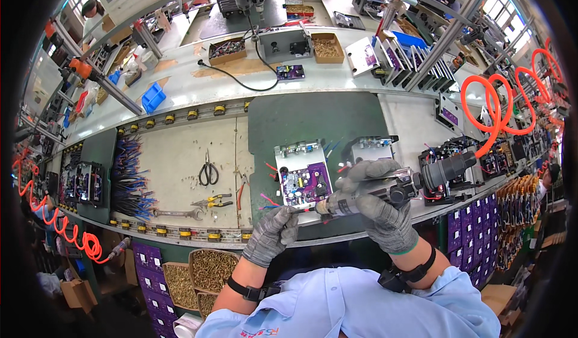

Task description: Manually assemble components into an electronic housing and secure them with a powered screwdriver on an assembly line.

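Shirt (313,302) sits below the board (308,184). Lower right of it, the right hand (388,220) grips the driver (339,205); lower left, the left hand (269,235) apparently pinches its bit (306,209). Steady, in-line holding should prevent slipping.

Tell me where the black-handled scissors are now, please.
In the head view, the scissors lie left of centre on the pale surface, above the yellow pliers, between the wires on the left and the large green mat on the right.
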A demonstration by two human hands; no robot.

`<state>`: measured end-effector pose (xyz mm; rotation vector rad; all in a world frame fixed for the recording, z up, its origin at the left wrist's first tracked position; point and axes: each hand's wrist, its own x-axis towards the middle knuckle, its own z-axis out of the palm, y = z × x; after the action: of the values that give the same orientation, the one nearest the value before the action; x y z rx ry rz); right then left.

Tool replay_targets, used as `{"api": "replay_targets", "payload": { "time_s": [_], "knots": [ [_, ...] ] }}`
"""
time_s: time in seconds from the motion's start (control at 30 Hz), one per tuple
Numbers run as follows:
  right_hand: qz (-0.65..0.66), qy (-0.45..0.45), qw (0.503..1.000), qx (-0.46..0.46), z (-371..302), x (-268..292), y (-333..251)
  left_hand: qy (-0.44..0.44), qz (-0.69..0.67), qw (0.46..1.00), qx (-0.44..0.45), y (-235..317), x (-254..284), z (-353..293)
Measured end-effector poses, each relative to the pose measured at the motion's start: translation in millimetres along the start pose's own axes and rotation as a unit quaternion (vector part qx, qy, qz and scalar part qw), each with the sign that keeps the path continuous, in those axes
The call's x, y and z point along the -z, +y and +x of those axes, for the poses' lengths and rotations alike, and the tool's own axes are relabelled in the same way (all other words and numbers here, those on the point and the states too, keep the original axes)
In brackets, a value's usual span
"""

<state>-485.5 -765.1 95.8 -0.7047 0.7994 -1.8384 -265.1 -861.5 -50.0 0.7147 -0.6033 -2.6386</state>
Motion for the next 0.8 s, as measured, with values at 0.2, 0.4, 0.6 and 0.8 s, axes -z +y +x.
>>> {"api": "replay_targets", "payload": {
  "time_s": [0.2,0.4,0.6,0.8],
  "knots": [
    [0.027,-0.001,1.000,-0.015,5.8,-1.0,-5.8,0.023,0.033,0.999,-0.005,-2.0,-3.0,3.1],
    [0.012,0.039,0.999,0.000,10.4,8.2,-13.2,0.037,-0.001,0.998,0.058,-4.8,-1.8,6.7],
    [-0.054,0.061,0.997,0.014,12.1,22.8,7.4,0.148,0.033,0.986,0.064,17.5,-4.7,-8.4],
    [-0.116,0.048,0.992,-0.027,26.7,48.6,48.0,0.093,0.025,0.995,0.017,12.9,33.1,-33.0]
  ]
}}
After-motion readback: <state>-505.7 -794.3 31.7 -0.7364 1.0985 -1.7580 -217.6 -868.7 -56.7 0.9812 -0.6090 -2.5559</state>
